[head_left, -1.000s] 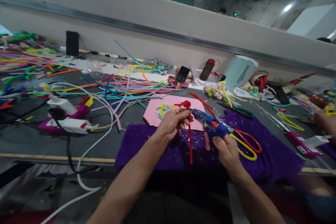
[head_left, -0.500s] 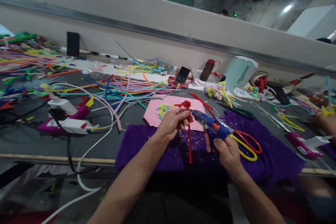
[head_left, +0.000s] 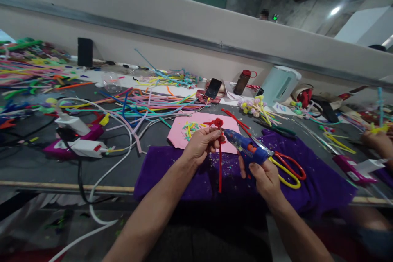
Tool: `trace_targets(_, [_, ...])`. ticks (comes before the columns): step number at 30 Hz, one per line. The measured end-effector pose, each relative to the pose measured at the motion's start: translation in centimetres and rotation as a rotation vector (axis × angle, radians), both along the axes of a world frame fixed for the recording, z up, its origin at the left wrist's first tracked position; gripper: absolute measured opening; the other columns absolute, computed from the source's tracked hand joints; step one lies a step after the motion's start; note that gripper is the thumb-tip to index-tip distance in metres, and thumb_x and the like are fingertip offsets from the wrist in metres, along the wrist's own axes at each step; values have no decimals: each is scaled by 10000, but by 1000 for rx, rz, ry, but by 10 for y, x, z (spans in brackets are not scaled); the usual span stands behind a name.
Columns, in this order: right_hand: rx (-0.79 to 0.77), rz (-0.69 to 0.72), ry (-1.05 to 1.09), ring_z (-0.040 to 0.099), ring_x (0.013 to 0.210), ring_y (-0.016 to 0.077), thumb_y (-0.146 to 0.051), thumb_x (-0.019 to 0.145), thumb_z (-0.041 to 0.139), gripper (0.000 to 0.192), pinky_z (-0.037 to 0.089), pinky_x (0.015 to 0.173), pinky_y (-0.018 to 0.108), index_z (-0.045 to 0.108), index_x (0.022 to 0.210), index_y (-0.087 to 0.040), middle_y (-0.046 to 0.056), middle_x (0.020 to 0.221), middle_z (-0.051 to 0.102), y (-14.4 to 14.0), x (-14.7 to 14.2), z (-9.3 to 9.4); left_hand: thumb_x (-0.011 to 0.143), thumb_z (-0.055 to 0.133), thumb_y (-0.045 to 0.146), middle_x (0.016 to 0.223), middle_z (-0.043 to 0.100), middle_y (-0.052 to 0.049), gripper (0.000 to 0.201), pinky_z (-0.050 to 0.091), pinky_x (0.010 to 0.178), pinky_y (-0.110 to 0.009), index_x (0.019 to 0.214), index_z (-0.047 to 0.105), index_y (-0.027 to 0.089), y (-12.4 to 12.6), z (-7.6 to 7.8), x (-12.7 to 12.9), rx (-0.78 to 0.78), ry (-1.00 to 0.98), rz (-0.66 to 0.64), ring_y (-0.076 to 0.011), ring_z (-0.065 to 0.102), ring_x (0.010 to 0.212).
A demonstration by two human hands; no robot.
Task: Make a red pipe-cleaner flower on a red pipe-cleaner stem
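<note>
Pinched in the fingers of my left hand (head_left: pixel 204 141) is a red pipe cleaner (head_left: pixel 220 168), its tail hanging down and a curled red bloom (head_left: pixel 218 122) showing above the fingertips. My right hand (head_left: pixel 265 176) grips a blue hot glue gun (head_left: pixel 248 146), whose nozzle points left and meets the red piece close to my left fingertips. Under the hands lies a pink sheet (head_left: pixel 178 133) with short pastel pipe cleaner bits (head_left: pixel 192 129) on it. Scissors with red and yellow handles (head_left: pixel 290 170) rest on a purple cloth (head_left: pixel 172 172) beside my right hand.
A white cable (head_left: pixel 123 163) and plugged power strips (head_left: pixel 82 147) lie at left. Behind are pipe cleaner bundles (head_left: pixel 153 102), a phone (head_left: pixel 214 88), a brown bottle (head_left: pixel 242 82) and a pale green kettle-like container (head_left: pixel 281 84). Another person's hand (head_left: pixel 377 143) is at right.
The hanging red tail has swung slightly left. Both hands stay nearly in place, with the glue gun's nozzle still at the red piece.
</note>
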State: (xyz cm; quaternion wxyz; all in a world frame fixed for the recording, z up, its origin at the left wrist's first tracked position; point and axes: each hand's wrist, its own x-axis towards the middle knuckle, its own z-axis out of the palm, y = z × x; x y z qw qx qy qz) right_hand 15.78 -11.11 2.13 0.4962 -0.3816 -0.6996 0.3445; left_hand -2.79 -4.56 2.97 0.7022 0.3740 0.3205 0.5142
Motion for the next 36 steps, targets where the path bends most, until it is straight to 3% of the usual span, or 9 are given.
trace_targets(8, [-15, 21, 3, 491, 520, 126, -305, 845, 425, 234, 381, 545, 271, 557, 715, -162, -2, 557, 528, -1, -1, -1, 672, 666, 292, 585, 609, 7, 207, 279, 303, -122, 718, 583, 109, 0, -2, 0, 21, -8, -2, -6, 421, 340])
trace_targets(14, [18, -33, -76, 514, 550, 132, -315, 820, 464, 173, 402, 530, 263, 561, 829, -172, 8, 648, 558, 2, 22, 3, 674, 664, 291, 637, 622, 1, 209, 221, 284, -122, 744, 576, 115, -1, 2, -1, 6, -10, 59, 3, 419, 339])
trace_targets(19, [150, -256, -577, 562, 747, 181, -342, 744, 576, 314, 434, 665, 296, 545, 1013, -184, 46, 878, 600, 17, 44, 4, 677, 657, 300, 596, 603, 27, 207, 166, 268, -127, 759, 584, 124, -2, 7, -3, 7, -6, 64, 21, 355, 302])
trace_targets(22, [161, -287, -870, 573, 793, 203, -387, 765, 547, 349, 438, 691, 311, 544, 1037, -166, 71, 904, 600, 20, 48, -6, 673, 660, 300, 594, 595, 32, 207, 182, 271, -118, 755, 589, 123, -2, 8, -3, 14, -9, 76, 22, 359, 313])
trace_targets(26, [193, -283, -1080, 588, 818, 215, -434, 812, 475, 368, 443, 686, 310, 568, 1057, -175, 92, 938, 598, 19, 48, -14, 669, 665, 286, 592, 589, 33, 199, 195, 273, -112, 757, 597, 121, -1, 9, -2, 3, 6, 83, 23, 355, 318])
trace_targets(31, [280, -212, -1059, 590, 834, 167, -379, 861, 425, 286, 435, 692, 259, 626, 992, -223, 65, 1010, 596, 30, 52, 5, 664, 669, 289, 585, 581, 42, 196, 193, 277, -109, 754, 609, 126, -1, 10, -3, -15, 26, 97, 23, 365, 323])
trace_targets(36, [320, -108, -1053, 597, 811, 149, -303, 870, 423, 250, 409, 695, 234, 644, 955, -225, 36, 926, 636, 70, 39, 32, 672, 660, 283, 584, 567, 44, 180, 191, 280, -109, 741, 611, 124, 0, 10, -6, 10, 32, 101, 21, 365, 328])
